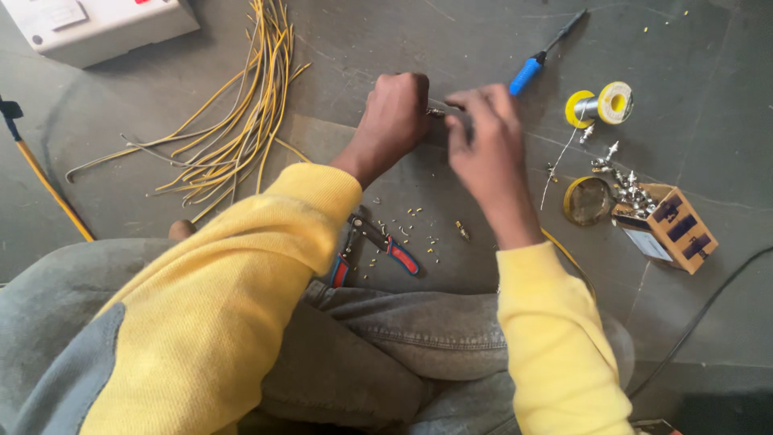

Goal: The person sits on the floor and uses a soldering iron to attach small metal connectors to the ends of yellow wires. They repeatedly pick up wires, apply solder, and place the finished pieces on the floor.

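Both hands meet over the grey stone floor. My left hand (396, 113) is curled into a fist around something I cannot make out. My right hand (483, 133) pinches a small metal connector (436, 113) between thumb and fingers, right against the left fist. A wire may run between them, but it is hidden. Under my left forearm lies a pair of red-and-blue handled wire strippers (385, 246), with several small yellow insulation scraps (415, 229) scattered around it.
A bundle of yellow wires (241, 113) lies at the left. A blue-handled soldering iron (541, 56), a solder spool (600, 105), a round tin (586, 200) and a small carton of metal connectors (664, 221) sit at the right. A white box (97, 24) stands top left.
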